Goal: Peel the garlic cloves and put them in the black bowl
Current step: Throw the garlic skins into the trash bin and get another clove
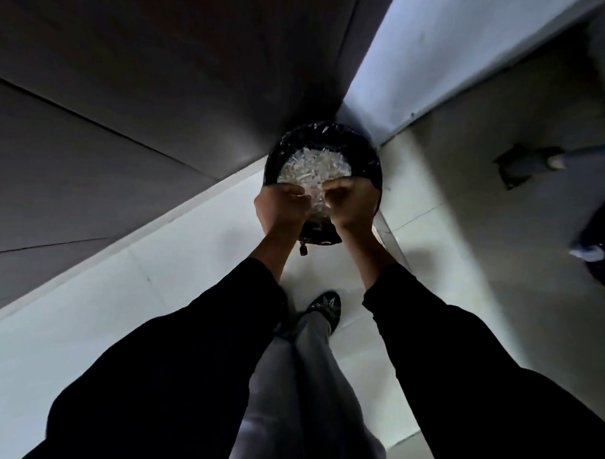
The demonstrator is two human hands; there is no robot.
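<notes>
The round bin (323,182) on the floor is lined with a black plastic bag (372,163), thin and glossy, catching light along its crinkled rim. Inside lies a heap of pale, papery scraps (313,169), dry and matt. The floor tiles (155,293) are light, smooth and faintly shiny. The dark panel (127,86) on the left looks matt and even, with thin seams. The sleeves (186,362) are black matt cloth; the trousers (306,384) are grey cloth with a soft sheen.
</notes>
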